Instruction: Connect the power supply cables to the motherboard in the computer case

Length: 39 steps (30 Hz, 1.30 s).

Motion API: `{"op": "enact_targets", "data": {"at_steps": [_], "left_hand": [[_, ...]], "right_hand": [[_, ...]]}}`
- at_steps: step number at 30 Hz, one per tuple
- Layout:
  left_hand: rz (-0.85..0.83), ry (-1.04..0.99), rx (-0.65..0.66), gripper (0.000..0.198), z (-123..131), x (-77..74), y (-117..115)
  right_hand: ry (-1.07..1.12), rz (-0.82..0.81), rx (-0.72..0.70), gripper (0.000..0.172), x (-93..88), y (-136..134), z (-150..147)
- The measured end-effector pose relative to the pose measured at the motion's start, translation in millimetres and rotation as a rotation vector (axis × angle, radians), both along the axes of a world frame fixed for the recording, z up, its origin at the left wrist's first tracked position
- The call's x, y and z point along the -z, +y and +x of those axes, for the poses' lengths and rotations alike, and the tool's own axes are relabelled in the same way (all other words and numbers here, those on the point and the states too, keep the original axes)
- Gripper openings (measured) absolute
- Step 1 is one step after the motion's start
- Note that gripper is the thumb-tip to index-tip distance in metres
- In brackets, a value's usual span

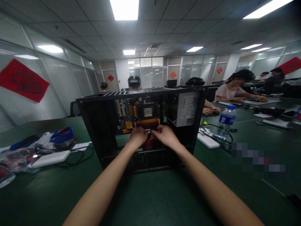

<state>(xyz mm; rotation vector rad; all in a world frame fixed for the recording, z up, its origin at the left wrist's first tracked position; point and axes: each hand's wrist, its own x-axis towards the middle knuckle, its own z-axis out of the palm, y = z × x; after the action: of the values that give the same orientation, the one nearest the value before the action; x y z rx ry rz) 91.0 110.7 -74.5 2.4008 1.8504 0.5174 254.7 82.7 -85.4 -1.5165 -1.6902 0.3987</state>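
Note:
An open black computer case (94, 113) stands on the table in front of me, its open side facing me. Inside it, the motherboard (131, 108) carries several slots and a square CPU socket, while the power supply (187, 108) fills the upper right corner. Both hands reach in at the motherboard's lower edge, just below the red and yellow memory slots (148, 123). The fingers of my left hand (138, 137) are curled in. My right hand (166, 135) pinches with thumb and forefinger close beside it. Red and black cables (150, 142) hang between them. What the fingertips hold is too small to tell.
Left of the case lie a blue pack (61, 135), plastic bags (18, 161) and a white power strip (50, 159). Right of it are another white power strip (208, 139), a black cable and a water bottle (225, 122). Other people sit around the table.

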Motion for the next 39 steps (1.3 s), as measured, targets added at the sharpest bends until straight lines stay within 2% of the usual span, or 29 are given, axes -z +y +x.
{"op": "enact_targets", "data": {"at_steps": [13, 23, 27, 30, 36, 39], "left_hand": [[0.053, 0.026, -0.050, 0.035, -3, 6.4, -4], [0.048, -0.014, -0.197, 0.034, 15, -1.8, -11], [0.038, -0.033, -0.214, 0.033, 16, -5.6, -12], [0.030, -0.062, -0.202, 0.036, 10, -2.3, -10], [-0.089, -0.137, -0.060, 0.036, -5, 7.9, -3], [-0.108, -0.164, -0.040, 0.035, -6, 9.1, 0]], "right_hand": [[0.135, -0.019, -0.091, 0.028, 9.3, 7, -1], [0.171, -0.061, -0.106, 0.030, 6.3, 7, -5], [0.186, -0.047, -0.089, 0.030, 5.4, 4, -5], [0.240, -0.089, -0.086, 0.031, 3.7, 2, -5], [0.456, -0.266, -0.087, 0.027, -3.8, 1, -5], [0.534, -0.311, -0.066, 0.025, -7.6, -2, -4]]}}
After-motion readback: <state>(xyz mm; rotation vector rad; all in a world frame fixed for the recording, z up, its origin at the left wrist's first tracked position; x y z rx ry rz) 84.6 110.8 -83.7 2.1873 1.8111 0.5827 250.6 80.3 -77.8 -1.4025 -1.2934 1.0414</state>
